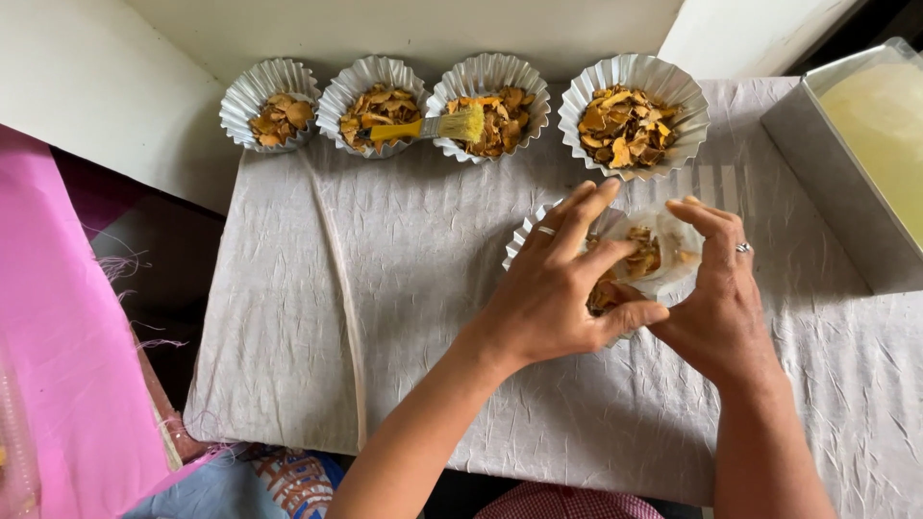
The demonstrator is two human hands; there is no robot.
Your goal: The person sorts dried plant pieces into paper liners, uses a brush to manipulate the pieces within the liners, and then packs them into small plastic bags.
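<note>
A pink cloth [67, 365] was seen at the far left of the grey crinkled cloth [423, 288], hanging beside its left edge. Along the far edge of the grey cloth, four fluted foil cups were lined up: the first cup [270, 103] at the left corner, the second cup [376, 104] touching it, the third cup [489, 104] next, and the fourth cup [635, 111] a little apart; all were filled with orange-brown dried flakes. A yellow-bristled brush [435, 126] was laid across the rims of the second and third cups.

Nearer the middle of the grey cloth, just below the fourth cup, a fifth foil cup [524, 240] was found, largely covered by both hands. The left hand [553, 288] was laid over its left side, fingers stretched forward and the thumb pressed inward at the near rim. A clear plastic wrapper [663, 255] holding more flakes was pinched between the left thumb and the right hand [716, 298], whose fingers were curled around the wrapper's right side. The wrapper was thus held directly over the fifth cup, between the two hands.

At the right edge of the grey cloth, a grey tray of pale yellow contents [875, 125] was set.
</note>
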